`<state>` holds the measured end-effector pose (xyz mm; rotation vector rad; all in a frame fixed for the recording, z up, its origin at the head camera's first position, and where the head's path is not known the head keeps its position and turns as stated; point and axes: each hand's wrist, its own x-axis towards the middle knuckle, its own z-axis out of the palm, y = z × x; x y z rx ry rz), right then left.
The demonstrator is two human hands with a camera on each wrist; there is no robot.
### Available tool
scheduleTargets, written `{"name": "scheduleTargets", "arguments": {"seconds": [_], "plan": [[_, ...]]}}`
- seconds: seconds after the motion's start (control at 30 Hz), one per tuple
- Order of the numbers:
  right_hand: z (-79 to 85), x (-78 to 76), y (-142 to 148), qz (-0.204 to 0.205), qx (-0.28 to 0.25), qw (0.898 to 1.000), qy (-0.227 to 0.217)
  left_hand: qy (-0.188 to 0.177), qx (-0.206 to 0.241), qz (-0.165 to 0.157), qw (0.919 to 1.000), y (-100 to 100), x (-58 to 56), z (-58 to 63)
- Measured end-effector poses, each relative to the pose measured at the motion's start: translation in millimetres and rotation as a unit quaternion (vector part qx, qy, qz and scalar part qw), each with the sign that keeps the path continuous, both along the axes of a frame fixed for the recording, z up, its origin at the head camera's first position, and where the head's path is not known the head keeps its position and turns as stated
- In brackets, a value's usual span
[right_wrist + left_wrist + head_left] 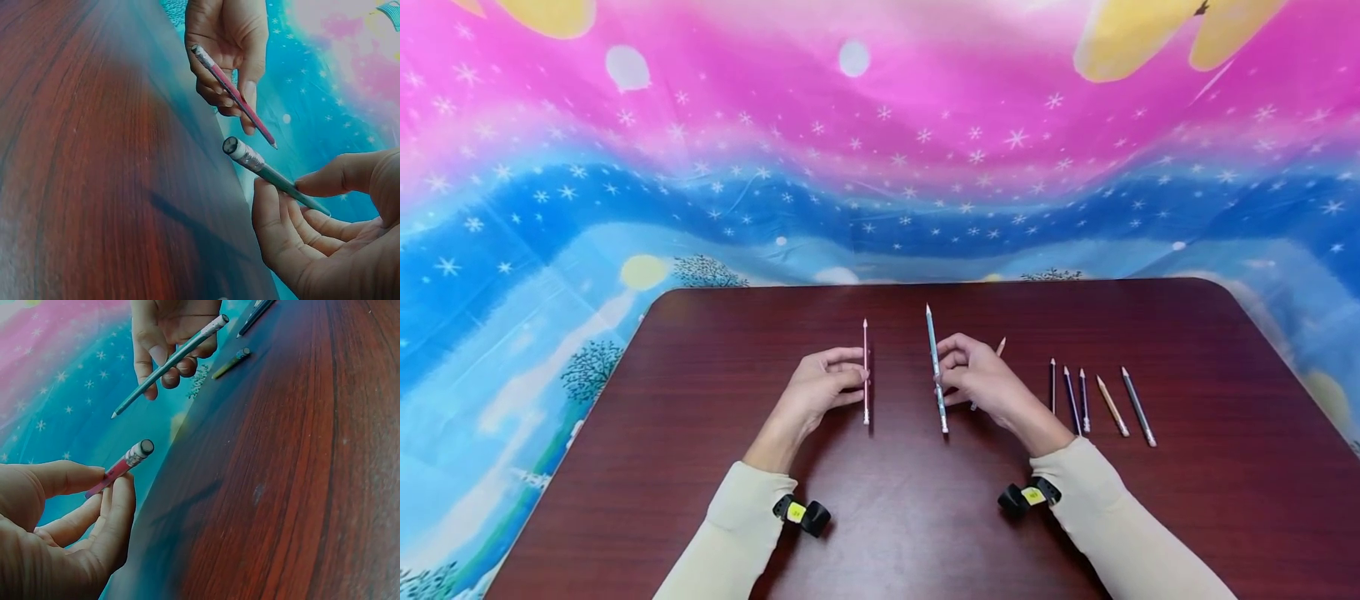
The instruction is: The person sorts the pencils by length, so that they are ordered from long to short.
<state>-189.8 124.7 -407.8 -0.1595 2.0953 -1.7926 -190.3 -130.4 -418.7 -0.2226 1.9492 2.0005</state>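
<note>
My left hand (827,383) pinches a pink pencil (866,358) between thumb and fingers, its point away from me and its eraser end toward me. Across a gap, my right hand (981,379) pinches a teal pencil (933,350) in the same way, tip pointing away. In the left wrist view the pink pencil (119,472) shows a white eraser end with a dark cap. The right wrist view shows a silvery band near the eraser of the teal pencil (275,177). Both pencils appear held above the table, casting shadows on it.
On the dark red-brown table (700,517) several pencils lie in a loose row at right, among them a yellowish pencil (1112,407) and a grey-blue pencil (1138,407). Another pencil (1001,346) is partly hidden behind my right hand. A patterned cloth (880,167) hangs behind the table.
</note>
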Motion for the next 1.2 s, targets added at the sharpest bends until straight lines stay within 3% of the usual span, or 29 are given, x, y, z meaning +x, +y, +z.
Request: {"name": "scheduleTargets", "arguments": {"seconds": [0.37, 0.73, 1.2], "plan": [[-1.8, -1.0, -13, 0.001, -0.021, 1.0, -0.001, 0.002, -0.006, 0.006, 1.0, -3, -2.1, -0.6], [-3.3, -1.8, -22, -0.007, -0.01, 1.0, -0.009, -0.003, -0.02, 0.008, 0.9998, -10, -0.5, 3.2], [-11.3, -11.2, -54, -0.023, -0.026, 0.999, -0.03, -0.002, -0.026, 0.021, 0.9994, -39, 7.0, -2.7]]}}
